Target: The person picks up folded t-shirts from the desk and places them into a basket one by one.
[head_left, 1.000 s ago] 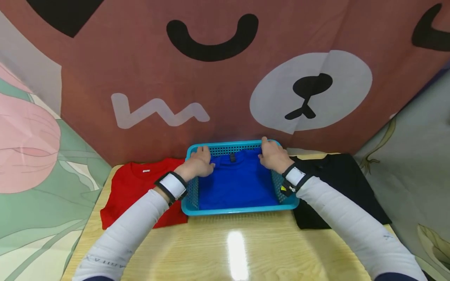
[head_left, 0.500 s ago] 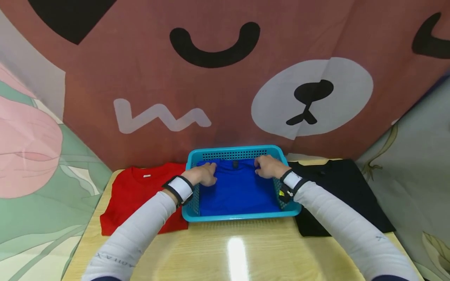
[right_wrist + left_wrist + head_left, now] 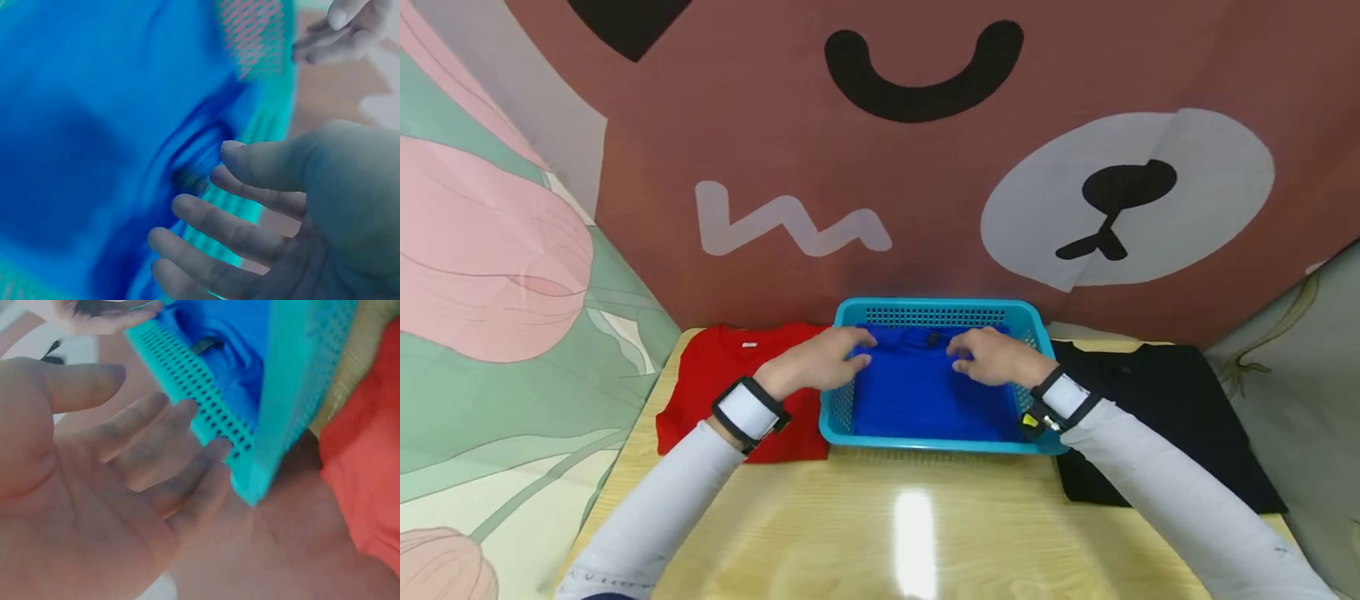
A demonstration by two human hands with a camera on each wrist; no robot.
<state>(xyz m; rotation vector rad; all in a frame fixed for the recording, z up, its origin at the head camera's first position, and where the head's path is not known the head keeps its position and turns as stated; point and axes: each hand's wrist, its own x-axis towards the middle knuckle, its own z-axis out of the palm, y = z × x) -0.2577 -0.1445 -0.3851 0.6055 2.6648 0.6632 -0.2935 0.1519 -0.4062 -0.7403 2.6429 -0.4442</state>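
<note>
A folded blue shirt [image 3: 936,392] lies flat inside a turquoise plastic basket [image 3: 943,446], its collar with a dark label toward the back. My left hand [image 3: 822,358] hovers over the basket's left side with fingers and thumb spread loosely, holding nothing. The left wrist view has that hand [image 3: 119,462] palm up to the camera, its fingertips overlapping the perforated wall. Over the right part of the shirt is my right hand [image 3: 996,357], fingers slightly bent and apart. In the right wrist view nothing lies between its thumb and fingers [image 3: 206,219].
A red shirt [image 3: 715,387] lies folded on the wooden table [image 3: 820,517], left of the basket. To the right is a folded black shirt [image 3: 1165,425]. A brown cloth [image 3: 925,208] with a cartoon bear hangs right behind the basket.
Both hands have come off the basket's far corners and the shirt's shoulders; they are raised and relaxed now. The blue shirt stays in the basket. The head view has shifted leftward.
</note>
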